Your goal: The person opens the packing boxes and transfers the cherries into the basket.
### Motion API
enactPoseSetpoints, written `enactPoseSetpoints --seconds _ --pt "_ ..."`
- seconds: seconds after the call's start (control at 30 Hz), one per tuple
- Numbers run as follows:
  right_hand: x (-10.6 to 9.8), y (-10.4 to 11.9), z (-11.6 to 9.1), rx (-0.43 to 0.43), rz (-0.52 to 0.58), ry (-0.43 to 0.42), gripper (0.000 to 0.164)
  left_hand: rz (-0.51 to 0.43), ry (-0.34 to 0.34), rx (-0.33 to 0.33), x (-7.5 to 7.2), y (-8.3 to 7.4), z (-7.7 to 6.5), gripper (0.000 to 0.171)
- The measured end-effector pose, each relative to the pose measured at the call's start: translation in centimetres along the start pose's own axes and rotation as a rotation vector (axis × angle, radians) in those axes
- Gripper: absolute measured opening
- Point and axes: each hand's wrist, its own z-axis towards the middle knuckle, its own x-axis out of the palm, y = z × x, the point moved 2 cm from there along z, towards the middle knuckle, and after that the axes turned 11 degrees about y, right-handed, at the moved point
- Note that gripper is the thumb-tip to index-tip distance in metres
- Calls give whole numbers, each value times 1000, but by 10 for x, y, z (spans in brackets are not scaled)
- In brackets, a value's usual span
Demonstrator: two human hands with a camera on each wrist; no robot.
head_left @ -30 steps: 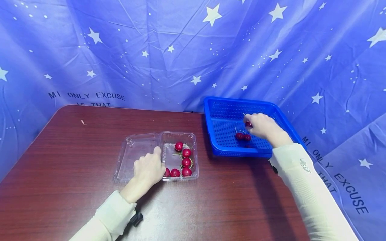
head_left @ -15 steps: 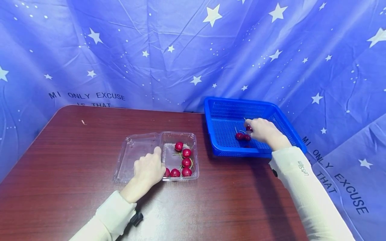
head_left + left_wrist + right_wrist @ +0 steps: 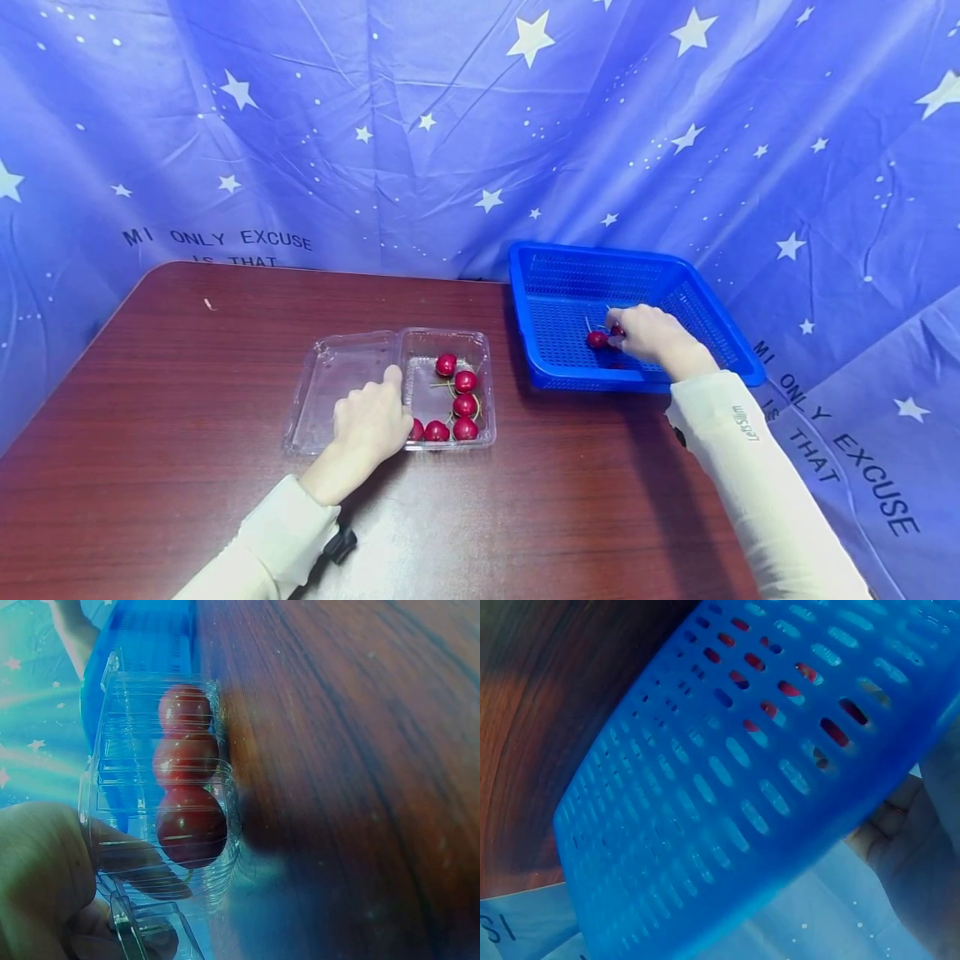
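My left hand [image 3: 372, 421] grips the clear plastic clamshell box [image 3: 488, 392] at the hinge side, one finger reaching inside the wall in the left wrist view. Several red cherries [image 3: 465, 406] with green stems line the box's right and near sides. Inside the blue basket [image 3: 577, 375], my right hand [image 3: 654, 335] pinches a cherry [image 3: 617, 330] low over the floor. Just left of its fingertips lies another cherry [image 3: 597, 340]; the fingers hide part of this group. Through the basket's slots, red cherries [image 3: 834, 733] show in the right wrist view.
The box's lid [image 3: 341, 367] lies folded open to the left on the brown table [image 3: 187, 400]. A small pale scrap [image 3: 209, 305] sits at the back left. A blue star-patterned curtain [image 3: 420, 183] hangs behind the table.
My right hand has lowered the cherry in the basket towards the pair lying there, and its fingers now cover the right one. The left hand and box have stayed put.
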Motion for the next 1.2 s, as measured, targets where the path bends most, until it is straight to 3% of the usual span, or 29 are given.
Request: enactPoseSetpoints --seconds 0.37,1.2 --pt "9 0 3 -28 42 -8 16 -4 8 -4 1 0 2 21" --pt "6 -2 -1 45 64 93 30 -1 -1 0 0 0 1 20"
